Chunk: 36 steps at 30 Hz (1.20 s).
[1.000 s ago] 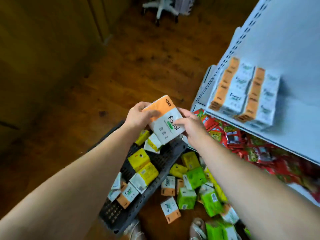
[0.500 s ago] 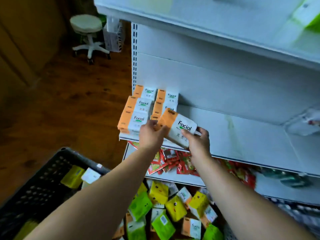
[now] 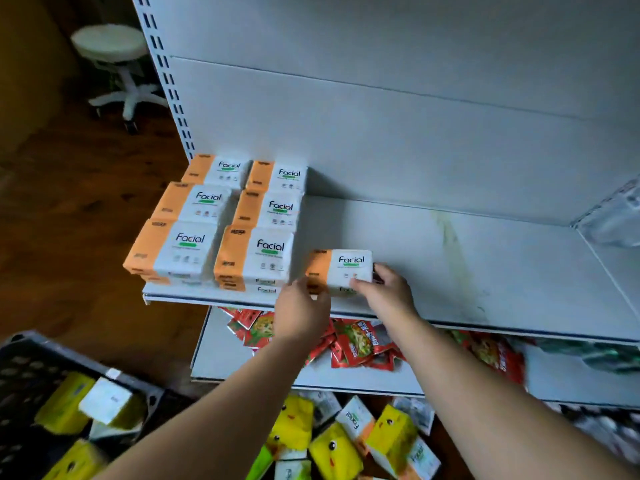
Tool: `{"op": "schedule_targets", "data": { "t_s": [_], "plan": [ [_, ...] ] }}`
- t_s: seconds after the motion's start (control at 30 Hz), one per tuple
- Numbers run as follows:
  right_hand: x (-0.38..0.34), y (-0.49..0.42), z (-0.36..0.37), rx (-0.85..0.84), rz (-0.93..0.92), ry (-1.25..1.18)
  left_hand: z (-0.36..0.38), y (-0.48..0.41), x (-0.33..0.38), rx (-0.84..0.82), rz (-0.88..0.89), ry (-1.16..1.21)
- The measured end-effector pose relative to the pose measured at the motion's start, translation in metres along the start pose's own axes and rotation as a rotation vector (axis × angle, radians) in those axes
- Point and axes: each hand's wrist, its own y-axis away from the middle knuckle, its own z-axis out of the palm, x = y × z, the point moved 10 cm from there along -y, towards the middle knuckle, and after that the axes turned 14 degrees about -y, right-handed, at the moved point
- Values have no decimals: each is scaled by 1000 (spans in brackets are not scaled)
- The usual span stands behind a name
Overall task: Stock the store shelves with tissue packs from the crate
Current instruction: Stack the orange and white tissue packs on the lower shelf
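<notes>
White shelf (image 3: 485,265) bears orange-white pack (image 3: 346,268); right hand (image 3: 389,294) grip clasps it; left hand (image 3: 301,315) grip blurred, cannot tell

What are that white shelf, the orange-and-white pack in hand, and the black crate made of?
Shelf: likely painted sheet metal, smooth matte white, with a slotted upright. Pack: seemingly printed plastic film, faintly glossy, rounded edges. Crate: probably moulded plastic, matte black, perforated walls.

Shelf (image 3: 485,271): stacked tissue packs (image 3: 221,220) on its left end.
Single tissue pack (image 3: 343,268): on the shelf, just right of them.
Crate (image 3: 31,372): below, left of the shelf.
</notes>
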Motion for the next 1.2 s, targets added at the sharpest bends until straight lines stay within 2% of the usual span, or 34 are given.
{"op": "schedule_targets", "data": {
  "t_s": [0.07, 0.13, 0.33, 0.67, 1.2],
  "plan": [
    [5, -2, 3, -75, -19, 157, 8, 4, -2, -4, -29, 34],
    [5, -6, 5, -79, -57, 318, 11, 8, -4, -2, -77, 52],
    [-6, -18, 20, -48, -125, 452, 26, -1, -1, -46, -155, 102],
    [-31, -79, 28, 14, -216, 473, 42, -64, 32, -71, -42, 50],
    [-58, -143, 51, 17, -309, 515, 37, -125, 48, -31, -14, 58]
  ]
}}
